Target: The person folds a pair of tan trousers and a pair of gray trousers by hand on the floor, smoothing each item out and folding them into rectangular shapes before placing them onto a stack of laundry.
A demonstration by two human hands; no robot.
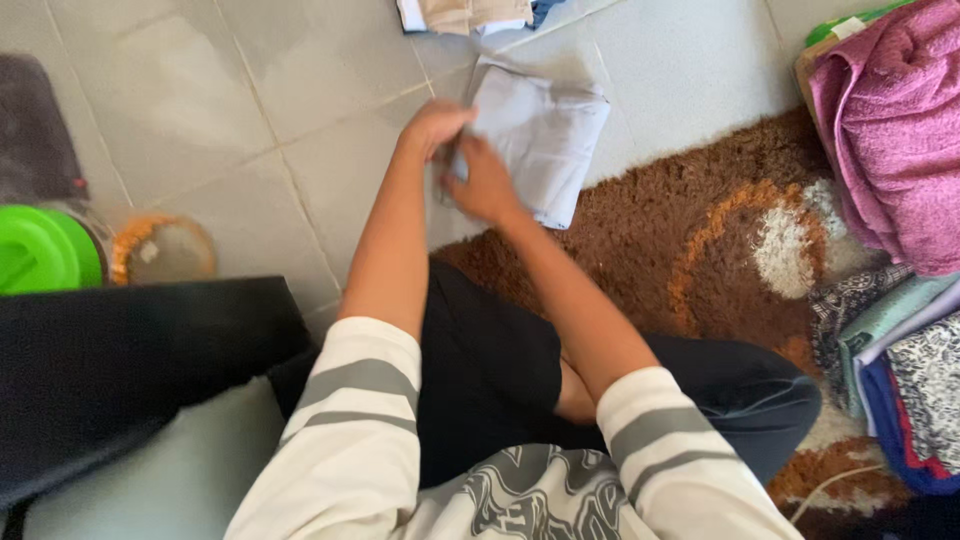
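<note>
A pale grey folded garment (pixel 545 130) lies on the tiled floor, its right part over the edge of a brown shaggy rug (pixel 690 250). My left hand (pixel 432 125) grips the garment's near left edge with curled fingers. My right hand (pixel 485 185) presses on the same edge just below it, fingers closed on the cloth. Both forearms reach forward from striped sleeves over my black-trousered knees.
A pink towel (pixel 890 130) sits on a stack at the right, with folded patterned cloths (pixel 900 370) below it. More folded clothes (pixel 470 15) lie at the top. A green lid (pixel 40 250), a round woven object (pixel 160 250) and a black cushion (pixel 120 370) are at the left.
</note>
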